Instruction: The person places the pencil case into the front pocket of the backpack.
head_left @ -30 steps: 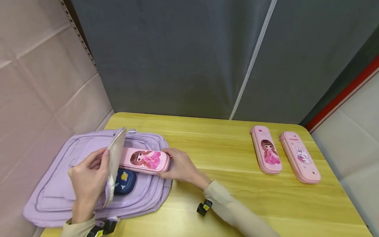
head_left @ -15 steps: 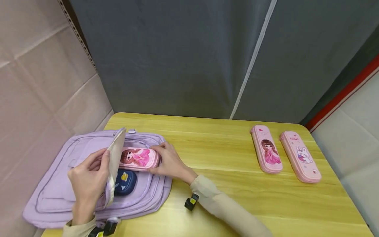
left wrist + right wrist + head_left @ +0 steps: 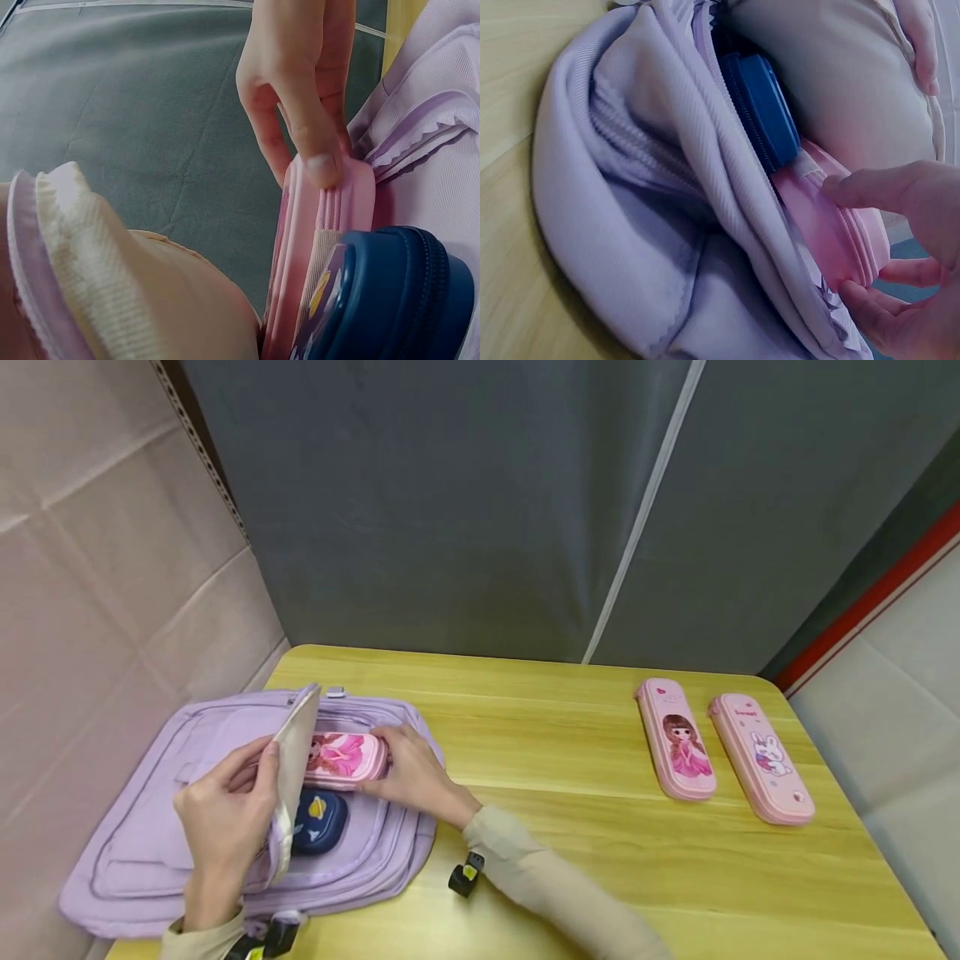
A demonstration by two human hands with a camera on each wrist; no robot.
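A lilac backpack (image 3: 150, 827) lies on the table at the left, its front pocket held open. My left hand (image 3: 228, 806) pinches the edge of the raised pocket flap (image 3: 295, 760), whose pale lining shows. With fingers and thumb around its outer end, my right hand (image 3: 420, 772) grips a pink pencil case (image 3: 348, 757) printed with a doll in a pink dress. The case's other end is hidden behind the flap. Beside it in the pocket sits a dark blue pencil case (image 3: 321, 821) with a planet picture; the left wrist view shows that blue case (image 3: 397, 292) close against the pink one.
Two more pink pencil cases lie at the table's right: one with a doll (image 3: 677, 739), one with a white rabbit (image 3: 761, 760). The yellow wooden table (image 3: 525, 735) ends at a grey curtain (image 3: 450, 527) behind. A pale padded wall (image 3: 112, 568) stands close to the backpack.
My right hand has moved left, sliding the pink pencil case deeper behind the flap, so less of its doll picture shows. The left hand keeps its hold on the flap.
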